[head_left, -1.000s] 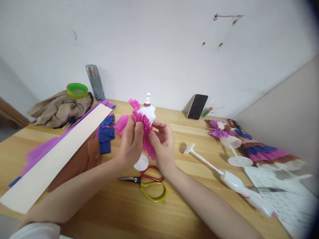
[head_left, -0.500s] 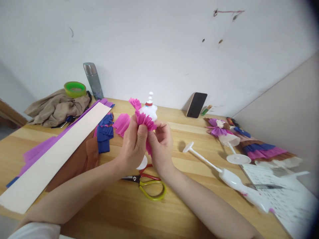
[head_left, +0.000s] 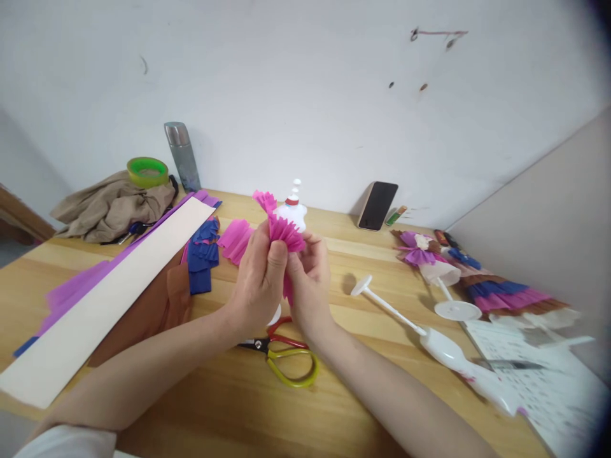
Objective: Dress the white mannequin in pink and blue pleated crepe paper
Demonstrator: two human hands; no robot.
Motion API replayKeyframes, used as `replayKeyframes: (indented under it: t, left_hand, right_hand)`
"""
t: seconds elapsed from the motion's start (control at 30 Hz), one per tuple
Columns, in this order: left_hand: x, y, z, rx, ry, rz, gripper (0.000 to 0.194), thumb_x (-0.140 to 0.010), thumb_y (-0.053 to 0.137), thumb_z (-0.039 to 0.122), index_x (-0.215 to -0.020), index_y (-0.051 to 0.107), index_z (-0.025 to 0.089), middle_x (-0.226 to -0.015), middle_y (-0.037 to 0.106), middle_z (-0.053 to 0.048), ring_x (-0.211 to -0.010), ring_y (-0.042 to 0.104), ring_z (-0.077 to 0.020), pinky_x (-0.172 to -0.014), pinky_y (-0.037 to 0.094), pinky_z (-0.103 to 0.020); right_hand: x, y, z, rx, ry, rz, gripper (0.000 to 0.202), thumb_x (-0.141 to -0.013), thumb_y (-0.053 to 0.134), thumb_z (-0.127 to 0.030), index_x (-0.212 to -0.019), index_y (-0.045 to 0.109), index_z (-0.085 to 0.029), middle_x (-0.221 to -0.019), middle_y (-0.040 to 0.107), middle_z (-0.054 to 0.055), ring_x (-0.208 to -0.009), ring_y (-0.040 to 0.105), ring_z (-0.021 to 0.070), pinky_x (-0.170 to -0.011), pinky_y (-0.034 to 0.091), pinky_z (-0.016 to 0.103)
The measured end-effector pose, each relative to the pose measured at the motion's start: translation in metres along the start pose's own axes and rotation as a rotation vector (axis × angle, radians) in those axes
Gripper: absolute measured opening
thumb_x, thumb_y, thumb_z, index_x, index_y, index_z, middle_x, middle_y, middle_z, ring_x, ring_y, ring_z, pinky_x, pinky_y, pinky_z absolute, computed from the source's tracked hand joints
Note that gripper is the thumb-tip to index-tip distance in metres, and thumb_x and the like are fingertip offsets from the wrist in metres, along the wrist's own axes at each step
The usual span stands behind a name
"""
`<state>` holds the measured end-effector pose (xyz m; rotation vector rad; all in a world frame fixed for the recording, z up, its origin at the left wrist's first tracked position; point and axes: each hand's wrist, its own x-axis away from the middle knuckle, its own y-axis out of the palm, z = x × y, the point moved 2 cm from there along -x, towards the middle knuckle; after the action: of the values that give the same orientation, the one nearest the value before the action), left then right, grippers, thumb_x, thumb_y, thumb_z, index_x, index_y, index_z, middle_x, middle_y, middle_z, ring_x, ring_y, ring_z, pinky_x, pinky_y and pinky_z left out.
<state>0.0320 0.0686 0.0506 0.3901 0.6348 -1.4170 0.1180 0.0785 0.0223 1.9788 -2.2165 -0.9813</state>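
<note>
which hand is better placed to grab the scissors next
Probably the right hand: the scissors have handles beside its forearm, while the blades point toward the left forearm. It pinches pink paper, though.

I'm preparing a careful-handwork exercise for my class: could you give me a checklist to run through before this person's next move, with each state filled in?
1. Left hand holding the pink paper: ok, pinched under its ruffled edge.
2. Right hand gripping too: cannot tell; thumb at the paper, fingertips hidden.
3. White figure upright: ok, its top points up behind the ruffle.
4. Paper fastened to the figure: cannot tell, hands cover that part.
5. Scissors in full view: not ok, partly hidden by the right hand.
6. Second pink piece nearby: ok, on the table beyond the left hand.
</note>
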Motion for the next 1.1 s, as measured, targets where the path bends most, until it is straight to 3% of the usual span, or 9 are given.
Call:
replayKeyframes:
  t: [0.1, 0.2, 0.4, 0.5, 0.63, 0.8, 1.0, 1.1]
  left_hand:
    - [-0.001, -0.001, 0.001, 0.033, -0.04, -0.043, 0.034, -0.102, 0.036, 0.044, -0.11, 0.061, 0.022, -0.108, 0.066, -0.007, -0.098, 0.061, -0.0201, -0.086, 0.049, -0.035]
    - [-0.002, -0.003, 0.0, 0.043, -0.074, -0.072, 0.032, -0.101, 0.037, 0.043, -0.109, 0.061, 0.023, -0.105, 0.065, -0.006, -0.095, 0.061, -0.0201, -0.087, 0.048, -0.036]
    - [-0.008, -0.008, 0.004, -0.126, 0.014, -0.131, 0.027, -0.101, 0.036, 0.041, -0.096, 0.056, 0.024, -0.095, 0.061, -0.006, -0.088, 0.057, -0.0214, -0.082, 0.045, -0.039]
    - [-0.011, -0.009, 0.008, -0.215, 0.096, -0.12, 0.025, -0.101, 0.036, 0.038, -0.095, 0.054, 0.022, -0.091, 0.06, -0.006, -0.084, 0.056, -0.0219, -0.077, 0.044, -0.038]
    - [-0.012, -0.009, 0.009, -0.297, 0.14, -0.111, 0.021, -0.101, 0.036, 0.034, -0.096, 0.054, 0.024, -0.092, 0.061, -0.007, -0.085, 0.055, -0.0241, -0.076, 0.044, -0.04]
    - [-0.012, -0.009, 0.008, -0.361, 0.158, -0.091, 0.021, -0.099, 0.037, 0.035, -0.094, 0.055, 0.025, -0.092, 0.06, -0.008, -0.088, 0.054, -0.026, -0.076, 0.044, -0.041]
    - [-0.014, -0.009, 0.006, -0.268, 0.156, -0.113, 0.022, -0.1, 0.037, 0.035, -0.094, 0.057, 0.025, -0.091, 0.06, -0.005, -0.088, 0.056, -0.0227, -0.078, 0.046, -0.039]
    - [-0.013, -0.009, 0.002, -0.177, 0.1, -0.09, 0.024, -0.101, 0.037, 0.037, -0.1, 0.058, 0.027, -0.1, 0.062, -0.006, -0.094, 0.058, -0.0221, -0.084, 0.047, -0.039]
  right_hand:
    - [-0.002, 0.0, -0.001, 0.018, -0.003, -0.085, 0.027, -0.086, 0.066, -0.035, -0.111, 0.057, -0.03, -0.119, 0.065, 0.003, -0.114, 0.061, 0.0213, -0.098, 0.049, 0.041]
    - [-0.003, -0.002, -0.003, 0.123, -0.042, -0.146, 0.024, -0.09, 0.061, -0.036, -0.114, 0.061, -0.031, -0.12, 0.066, 0.004, -0.118, 0.06, 0.0233, -0.103, 0.047, 0.044]
    - [-0.006, -0.009, -0.001, 0.255, -0.124, -0.184, 0.031, -0.091, 0.06, -0.038, -0.122, 0.063, -0.035, -0.129, 0.064, 0.004, -0.13, 0.051, 0.0252, -0.109, 0.04, 0.047]
    - [-0.007, -0.012, -0.001, 0.301, -0.135, -0.182, 0.03, -0.092, 0.059, -0.038, -0.122, 0.064, -0.036, -0.125, 0.065, 0.004, -0.122, 0.055, 0.0244, -0.107, 0.041, 0.047]
    - [-0.008, -0.012, -0.004, 0.331, -0.156, -0.153, 0.018, -0.091, 0.061, -0.036, -0.107, 0.07, -0.033, -0.106, 0.068, 0.002, -0.105, 0.059, 0.0219, -0.098, 0.045, 0.042]
    - [-0.008, -0.008, -0.007, 0.179, -0.066, -0.153, 0.016, -0.088, 0.063, -0.038, -0.099, 0.068, -0.028, -0.097, 0.07, 0.002, -0.092, 0.063, 0.0193, -0.084, 0.052, 0.036]
    - [-0.009, -0.004, -0.007, 0.106, -0.008, -0.149, 0.013, -0.084, 0.066, -0.037, -0.09, 0.063, -0.026, -0.085, 0.066, -0.002, -0.074, 0.06, 0.0152, -0.069, 0.051, 0.03]
    - [-0.01, -0.004, -0.007, 0.089, -0.021, -0.163, 0.011, -0.084, 0.067, -0.033, -0.091, 0.064, -0.026, -0.087, 0.067, -0.002, -0.077, 0.06, 0.0149, -0.071, 0.05, 0.029]
